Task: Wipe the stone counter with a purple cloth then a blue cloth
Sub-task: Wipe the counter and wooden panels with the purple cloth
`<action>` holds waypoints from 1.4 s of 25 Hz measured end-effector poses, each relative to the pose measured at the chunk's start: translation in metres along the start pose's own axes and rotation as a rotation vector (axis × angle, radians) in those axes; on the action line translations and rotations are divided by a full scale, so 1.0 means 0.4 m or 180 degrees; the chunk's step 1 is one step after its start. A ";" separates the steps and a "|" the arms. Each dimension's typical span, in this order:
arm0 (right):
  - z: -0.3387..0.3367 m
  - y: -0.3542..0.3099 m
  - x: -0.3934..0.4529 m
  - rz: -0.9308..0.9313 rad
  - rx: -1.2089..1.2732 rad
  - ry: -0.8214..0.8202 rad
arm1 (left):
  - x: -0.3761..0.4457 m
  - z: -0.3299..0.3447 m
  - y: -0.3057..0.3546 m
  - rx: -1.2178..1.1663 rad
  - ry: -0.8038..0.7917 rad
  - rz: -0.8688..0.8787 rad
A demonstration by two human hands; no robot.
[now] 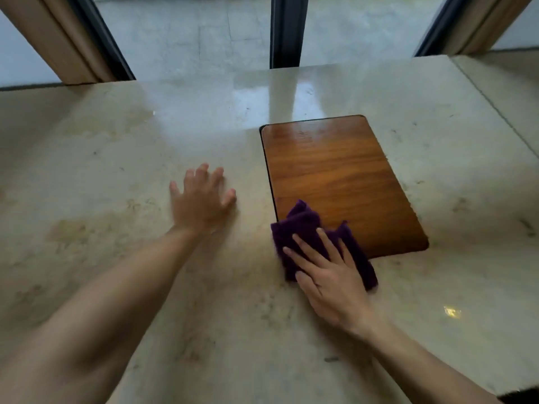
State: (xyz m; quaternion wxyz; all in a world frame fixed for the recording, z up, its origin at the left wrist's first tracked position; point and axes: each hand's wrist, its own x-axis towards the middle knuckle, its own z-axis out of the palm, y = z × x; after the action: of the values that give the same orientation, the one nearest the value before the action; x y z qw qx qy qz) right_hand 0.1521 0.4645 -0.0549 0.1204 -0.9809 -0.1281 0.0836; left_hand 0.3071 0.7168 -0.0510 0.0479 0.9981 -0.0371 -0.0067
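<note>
The beige stone counter (pixel 116 158) fills the view. A crumpled purple cloth (pixel 303 228) lies across the near left corner of a brown wooden panel (pixel 335 170) and the stone beside it. My right hand (pixel 329 275) presses flat on the cloth, fingers spread over it. My left hand (pixel 204 199) rests on or just above the bare stone left of the panel, fingers apart, holding nothing; it is blurred. No blue cloth is in view.
A dark-framed window (pixel 287 30) and tan frame posts (pixel 67 45) rise behind the counter's far edge. A seam (pixel 493 106) crosses the stone at the right. The counter's near edge shows at bottom right (pixel 513 395).
</note>
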 end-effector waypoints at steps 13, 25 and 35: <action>0.144 -0.297 -0.209 0.0302 -0.0429 0.0230 | -0.161 -0.024 -0.342 -0.0029 -0.0192 -0.0400; -0.087 -0.127 1.041 0.0789 0.0173 0.0167 | -0.108 0.021 -0.404 0.0135 -0.0206 -0.0045; -0.123 -0.155 1.285 0.0443 0.0125 0.0027 | -0.101 0.021 -0.405 0.0192 -0.0135 -0.0116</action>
State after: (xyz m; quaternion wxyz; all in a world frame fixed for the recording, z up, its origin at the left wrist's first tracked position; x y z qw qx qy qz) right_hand 0.6372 0.6515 -0.0604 0.1340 -0.9852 -0.0575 0.0901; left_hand 0.2787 0.8797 -0.0745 0.0170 0.9993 -0.0201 -0.0276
